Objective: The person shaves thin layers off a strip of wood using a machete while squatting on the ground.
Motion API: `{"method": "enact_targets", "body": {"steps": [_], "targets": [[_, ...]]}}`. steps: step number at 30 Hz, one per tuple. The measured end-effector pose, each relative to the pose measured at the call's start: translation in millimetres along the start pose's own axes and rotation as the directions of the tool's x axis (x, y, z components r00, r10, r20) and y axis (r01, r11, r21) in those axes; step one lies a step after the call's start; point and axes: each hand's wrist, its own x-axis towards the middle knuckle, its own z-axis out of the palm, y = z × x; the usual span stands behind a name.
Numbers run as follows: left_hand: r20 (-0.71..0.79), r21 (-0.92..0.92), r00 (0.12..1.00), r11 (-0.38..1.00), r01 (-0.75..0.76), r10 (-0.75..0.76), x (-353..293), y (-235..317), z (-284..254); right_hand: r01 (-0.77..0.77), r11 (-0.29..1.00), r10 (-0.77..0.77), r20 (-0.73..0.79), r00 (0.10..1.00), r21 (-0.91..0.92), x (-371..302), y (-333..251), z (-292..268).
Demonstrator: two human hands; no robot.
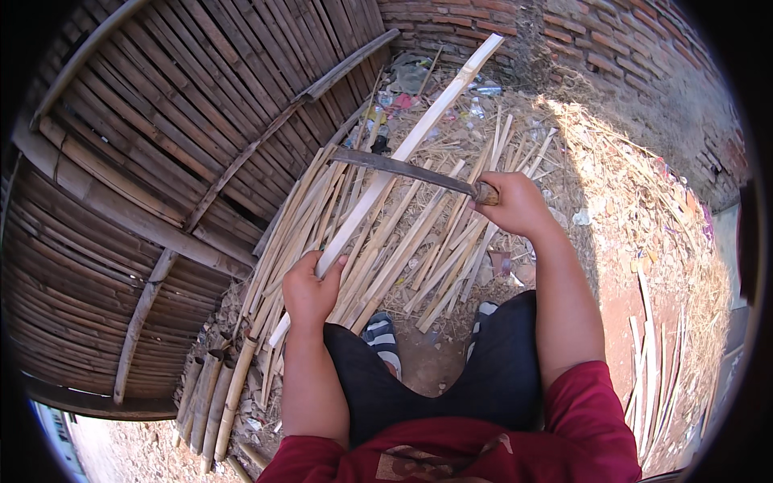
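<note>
So this looks like the shaving or splitting stage on a bamboo slat. The left hand [310, 291] is wrapped in a fist around the near end of a long pale bamboo strip [403, 149], which runs up and away toward the far right, its tip reaching the brick wall [612, 40]. The right hand [515, 205] is clenched around the wooden handle of a long dark blade [403, 167], and that blade lies crosswise over the strip, touching or just above it about halfway along. Can't tell from here whether the edge has bitten in.

My guess at what the next move calls for: a firm hold on the near end so the strip doesn't twist, and a steady blade angle along the grain, since bamboo likes to run off line.

Materials: the strip is flat, smooth and cream-coloured, clearly fresh cut. Under it on the ground is a fanned-out pile of similar slats [419, 241], a bit yellower, mixed with dry straw and stringy shavings. On the left stands a big curved panel of brown bamboo slats [161, 145] with cross battens, weathered and ribbed. Near left, a few round bamboo poles [213, 394] with hollow ends. Striped sandals [382, 334] on reddish dirt, dark trousers, red sleeves.
</note>
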Motion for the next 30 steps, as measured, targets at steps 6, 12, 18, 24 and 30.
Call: {"method": "enact_targets", "body": {"steps": [6, 12, 18, 24, 30], "targets": [[-0.017, 0.02, 0.999, 0.999, -0.028, 0.029, 0, 5, -1, -0.157, 0.982, 0.173, -0.166, 0.971, 0.106, 3, 25, -5], [0.031, 0.05, 0.999, 0.999, -0.014, 0.012, -1, 1, 1, 0.057, 0.997, -0.058, 0.023, 0.998, 0.048, -1, -1, -3], [0.031, 0.042, 0.999, 0.999, -0.022, 0.02, -1, -1, 2, 0.156, 0.988, -0.155, 0.071, 0.985, 0.0, -3, -14, 7], [0.008, 0.046, 0.999, 0.998, -0.048, 0.048, 1, -1, 3, -0.149, 0.987, 0.155, -0.121, 0.98, 0.062, 2, 13, -4], [0.045, 0.037, 0.999, 0.999, -0.016, 0.014, -1, 4, 0, -0.096, 0.99, 0.101, -0.054, 0.993, 0.099, 3, 13, -5]]}}
